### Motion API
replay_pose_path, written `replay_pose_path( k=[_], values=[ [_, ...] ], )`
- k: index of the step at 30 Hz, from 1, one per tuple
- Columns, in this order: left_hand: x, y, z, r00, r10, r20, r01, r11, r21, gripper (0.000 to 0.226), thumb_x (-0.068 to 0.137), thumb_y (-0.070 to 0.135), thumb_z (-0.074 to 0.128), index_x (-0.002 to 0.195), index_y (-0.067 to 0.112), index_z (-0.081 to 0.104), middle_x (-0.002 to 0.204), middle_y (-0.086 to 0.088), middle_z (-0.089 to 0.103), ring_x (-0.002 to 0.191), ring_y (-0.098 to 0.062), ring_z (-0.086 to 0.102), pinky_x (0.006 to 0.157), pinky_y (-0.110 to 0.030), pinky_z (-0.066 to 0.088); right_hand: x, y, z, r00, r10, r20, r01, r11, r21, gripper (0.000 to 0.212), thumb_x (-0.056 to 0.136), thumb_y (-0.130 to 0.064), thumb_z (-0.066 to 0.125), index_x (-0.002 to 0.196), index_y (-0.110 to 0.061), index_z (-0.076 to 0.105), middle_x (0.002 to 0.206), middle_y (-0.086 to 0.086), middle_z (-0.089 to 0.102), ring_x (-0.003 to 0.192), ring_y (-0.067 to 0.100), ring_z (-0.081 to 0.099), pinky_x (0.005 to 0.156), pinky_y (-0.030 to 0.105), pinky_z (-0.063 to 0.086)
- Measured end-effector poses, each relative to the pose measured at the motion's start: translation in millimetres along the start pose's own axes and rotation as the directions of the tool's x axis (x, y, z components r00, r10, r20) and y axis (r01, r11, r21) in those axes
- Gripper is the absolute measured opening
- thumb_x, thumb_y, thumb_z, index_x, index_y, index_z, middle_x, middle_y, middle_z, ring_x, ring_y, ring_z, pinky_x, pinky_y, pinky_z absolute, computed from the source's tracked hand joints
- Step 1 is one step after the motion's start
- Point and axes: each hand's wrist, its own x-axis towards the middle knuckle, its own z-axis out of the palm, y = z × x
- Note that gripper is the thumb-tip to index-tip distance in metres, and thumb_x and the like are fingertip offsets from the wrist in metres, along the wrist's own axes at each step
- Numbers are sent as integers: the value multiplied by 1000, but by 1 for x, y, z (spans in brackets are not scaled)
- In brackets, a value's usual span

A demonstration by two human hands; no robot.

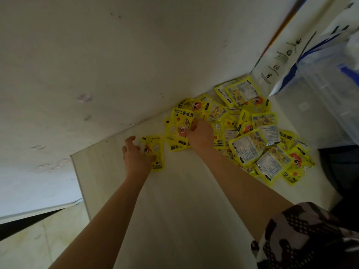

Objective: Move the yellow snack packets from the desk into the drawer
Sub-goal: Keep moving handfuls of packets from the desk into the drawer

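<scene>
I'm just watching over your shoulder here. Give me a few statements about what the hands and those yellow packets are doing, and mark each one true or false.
1. The left hand rests on a single yellow packet lying apart from the pile. True.
2. The right hand is empty and hangs in the air. False: it grips a packet at the pile's edge.
3. The pile of packets sits on the desk against the wall. True.
4. All packets lie picture side up. False: several show their printed backs.
5. An open drawer is visible. False: none is in view.
</scene>
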Motion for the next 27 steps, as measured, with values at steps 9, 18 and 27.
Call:
replay_pose_path(
  k=[9,18,27],
  values=[
    [-7,-1,-9,996,-30,83,41,990,-137,40,72,4,75,108,19,63,95,-8,70,81,-25,67,70,-34,54,-26,29,-62,999,37,21,-42,944,327,27,92,-13,59,114,-6,46,96,2,56,83,14,61,70,30,49],
    [6,50,18,950,201,237,-184,979,-93,26,72,4,73,80,27,64,82,-1,65,76,-21,59,70,-37,51,-37,85,-140,1000,15,3,-16,989,148,29,83,-25,67,103,-5,59,94,13,63,81,23,57,70,34,48],
    [13,85,52,874,360,326,-427,889,164,23,78,10,70,100,9,64,90,-6,60,81,-23,54,66,-28,39,-37,107,-178,965,-170,198,241,872,-426,29,89,-12,61,119,-13,60,113,12,65,99,27,59,74,28,42]
  ],
)
